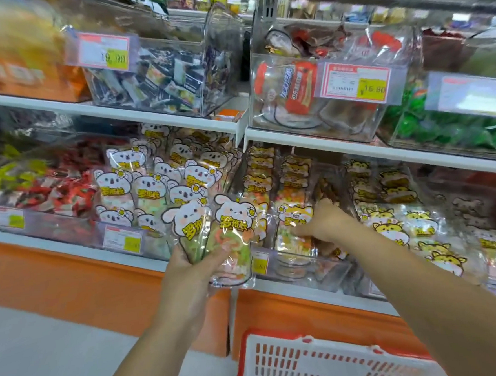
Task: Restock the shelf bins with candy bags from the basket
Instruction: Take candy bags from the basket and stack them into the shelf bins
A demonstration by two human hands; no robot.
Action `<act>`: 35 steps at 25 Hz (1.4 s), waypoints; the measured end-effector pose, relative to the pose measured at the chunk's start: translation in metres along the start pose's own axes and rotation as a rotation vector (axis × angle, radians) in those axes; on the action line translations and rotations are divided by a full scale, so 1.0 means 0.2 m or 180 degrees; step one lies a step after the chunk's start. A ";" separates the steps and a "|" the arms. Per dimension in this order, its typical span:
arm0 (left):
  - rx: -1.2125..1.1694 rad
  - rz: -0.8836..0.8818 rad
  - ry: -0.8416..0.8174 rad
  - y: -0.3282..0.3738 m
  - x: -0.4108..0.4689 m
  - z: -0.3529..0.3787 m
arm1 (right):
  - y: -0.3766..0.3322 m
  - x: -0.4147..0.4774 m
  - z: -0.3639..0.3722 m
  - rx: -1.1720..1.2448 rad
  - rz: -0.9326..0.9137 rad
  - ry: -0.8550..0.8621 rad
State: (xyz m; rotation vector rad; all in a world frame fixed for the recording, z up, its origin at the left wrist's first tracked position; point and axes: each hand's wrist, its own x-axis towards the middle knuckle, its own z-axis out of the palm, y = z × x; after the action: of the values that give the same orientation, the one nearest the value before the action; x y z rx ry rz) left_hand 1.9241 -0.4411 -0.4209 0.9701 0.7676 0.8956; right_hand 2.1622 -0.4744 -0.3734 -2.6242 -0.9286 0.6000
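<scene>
- store shelves [355, 148] of clear bins fill the view; a white basket [311, 359] sits at 6 o'clock.
- left grip [188, 275] curls round two rabbit candy bags [229, 233], upright, long axis 6 to 12.
- right grip [324, 220] is down in the middle bin [293, 271] among cat bags [294, 214]; pinching or spread, i cannot tell.
- that bin lies just beside the held bags, at 3 o'clock.
</scene>
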 end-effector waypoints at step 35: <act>-0.0074 -0.0024 -0.0218 -0.03 0.03 0.01 | 0.06 0.04 0.06 0.1452 -0.0092 0.0395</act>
State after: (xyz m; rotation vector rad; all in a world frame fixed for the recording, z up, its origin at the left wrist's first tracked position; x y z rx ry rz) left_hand 1.9303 -0.4378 -0.4261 0.9721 0.7009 0.8586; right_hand 2.1694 -0.4768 -0.3909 -2.2086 -0.6937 0.5575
